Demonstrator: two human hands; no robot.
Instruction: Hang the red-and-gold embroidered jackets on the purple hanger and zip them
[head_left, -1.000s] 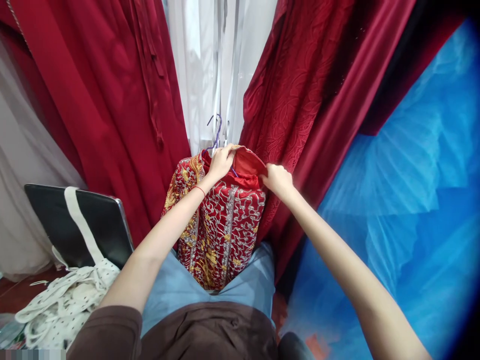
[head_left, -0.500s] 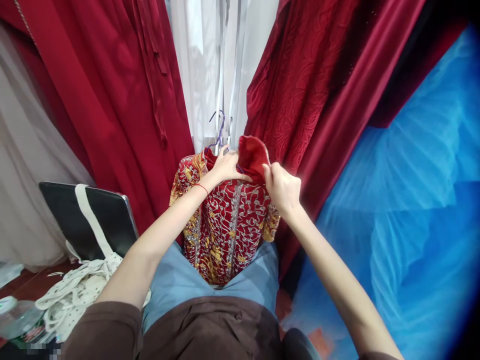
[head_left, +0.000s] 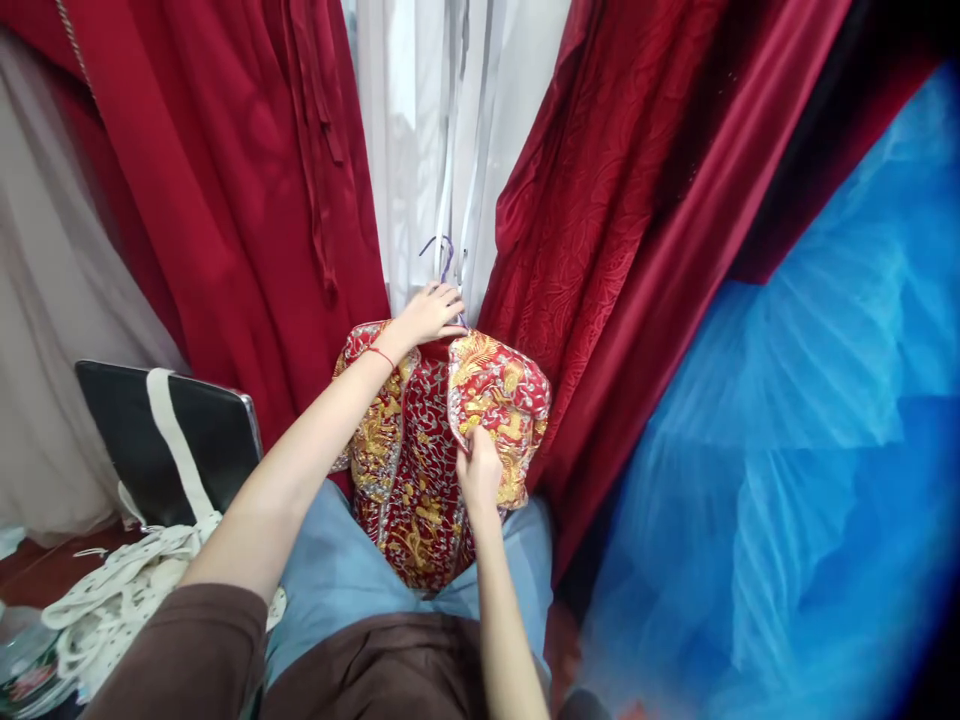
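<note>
Red, gold-embroidered jacket [head_left: 427, 500] sits between the blue trouser legs [head_left: 330, 560] in my head view, with a purple hanger [head_left: 450, 256] at its neck. My right hand [head_left: 481, 470] has its fingers clenched on the edge of the front panel [head_left: 502, 385]. My left hand [head_left: 430, 314] lies over the collar; I can't tell whether its fingers grip anything. I'd steady the neck there and draw the edge evenly, sparing the stitching.
</note>
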